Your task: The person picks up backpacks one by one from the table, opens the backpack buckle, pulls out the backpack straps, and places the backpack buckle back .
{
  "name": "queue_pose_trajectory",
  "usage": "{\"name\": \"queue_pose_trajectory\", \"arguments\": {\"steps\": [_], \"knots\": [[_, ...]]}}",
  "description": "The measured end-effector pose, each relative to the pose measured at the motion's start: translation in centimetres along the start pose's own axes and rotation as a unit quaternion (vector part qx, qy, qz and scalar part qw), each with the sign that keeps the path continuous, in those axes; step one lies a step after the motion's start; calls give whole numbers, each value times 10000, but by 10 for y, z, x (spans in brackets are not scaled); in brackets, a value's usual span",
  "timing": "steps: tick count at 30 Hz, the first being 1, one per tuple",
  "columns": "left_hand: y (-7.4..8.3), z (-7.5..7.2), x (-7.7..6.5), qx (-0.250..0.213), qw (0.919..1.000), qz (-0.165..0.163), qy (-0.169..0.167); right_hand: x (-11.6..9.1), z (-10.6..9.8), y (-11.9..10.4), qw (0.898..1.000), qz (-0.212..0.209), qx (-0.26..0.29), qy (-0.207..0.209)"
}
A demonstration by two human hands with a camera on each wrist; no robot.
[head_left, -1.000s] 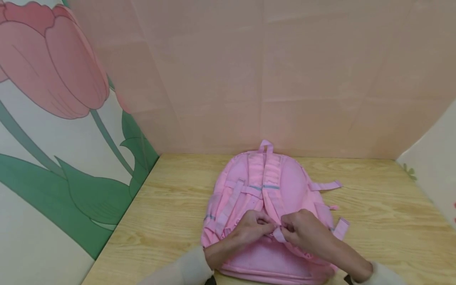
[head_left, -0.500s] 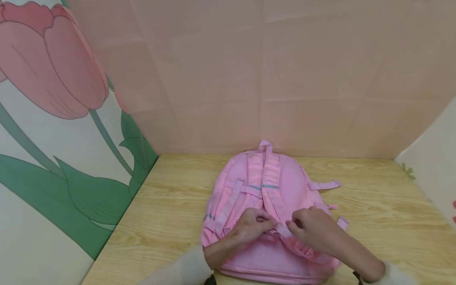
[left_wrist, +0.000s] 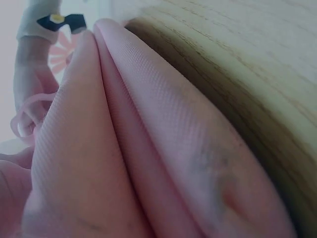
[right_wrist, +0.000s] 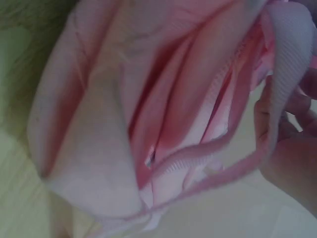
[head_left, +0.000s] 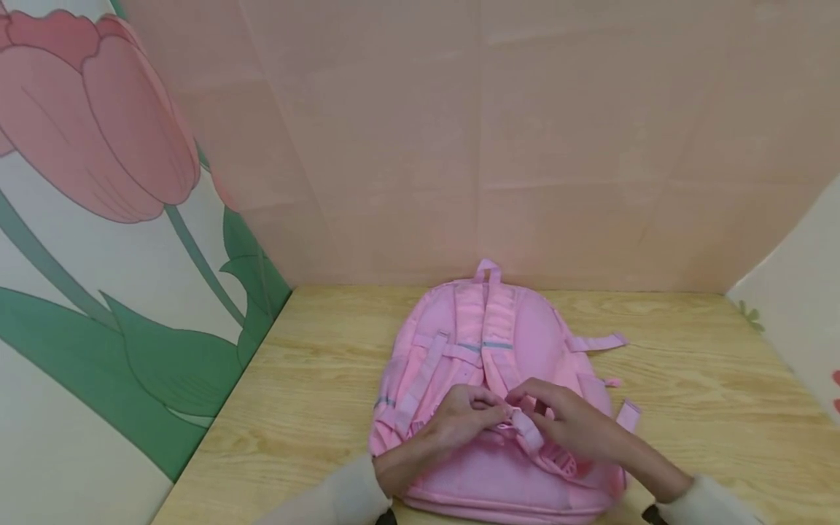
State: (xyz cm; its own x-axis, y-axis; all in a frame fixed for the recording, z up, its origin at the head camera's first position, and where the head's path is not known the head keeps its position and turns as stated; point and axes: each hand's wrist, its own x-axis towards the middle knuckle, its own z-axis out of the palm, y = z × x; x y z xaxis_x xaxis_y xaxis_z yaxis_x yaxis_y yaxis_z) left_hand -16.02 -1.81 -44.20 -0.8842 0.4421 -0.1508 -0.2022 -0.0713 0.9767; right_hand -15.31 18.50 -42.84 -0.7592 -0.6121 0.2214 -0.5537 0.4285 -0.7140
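Note:
A pink backpack [head_left: 505, 474] lies on the table, its shoulder straps facing up. At its lower middle my left hand [head_left: 459, 419] pinches a small pink piece at the end of a strap, mostly covered by the fingers. A light pink webbing strap [head_left: 529, 432] loops slackly down from there. My right hand [head_left: 567, 419] is beside this strap, with index finger and thumb apart and the index tip near the left fingertips. In the right wrist view the webbing [right_wrist: 290, 54] passes in front of the right hand [right_wrist: 292, 144]. Folded pink fabric [left_wrist: 84, 139] fills most of the left wrist view.
The wood-grain table [head_left: 315, 343] extends on both sides of the bag. Loose strap ends [head_left: 600, 342] stick out at its right. A plain pinkish backdrop [head_left: 394, 146] stands behind, with a tulip-patterned panel [head_left: 131, 146] at left.
My right hand first drew the webbing rightward, then came back left toward the left hand, its fingers spreading. The strap went from taut to a slack loop. My left hand stayed in place.

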Motion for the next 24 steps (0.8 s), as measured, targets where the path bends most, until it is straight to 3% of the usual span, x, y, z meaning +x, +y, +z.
{"name": "queue_pose_trajectory", "arguments": {"steps": [5, 10, 18, 24], "knots": [[1, -1, -1, -56, 10000, 31, -19, 1, -2, 8, 9929, 161, 1070, -486], [1, -2, -2, -184, 9998, 13, -89, 4, -4, 11, 9848, 139, 1527, -819], [1, -3, -2, -328, 9993, 42, -155, 4, -6, 17, 9928, -201, 1024, -593], [0, -4, -2, -296, 9994, 65, -140, 1, -6, 18, 9945, -103, 941, -452]]}}
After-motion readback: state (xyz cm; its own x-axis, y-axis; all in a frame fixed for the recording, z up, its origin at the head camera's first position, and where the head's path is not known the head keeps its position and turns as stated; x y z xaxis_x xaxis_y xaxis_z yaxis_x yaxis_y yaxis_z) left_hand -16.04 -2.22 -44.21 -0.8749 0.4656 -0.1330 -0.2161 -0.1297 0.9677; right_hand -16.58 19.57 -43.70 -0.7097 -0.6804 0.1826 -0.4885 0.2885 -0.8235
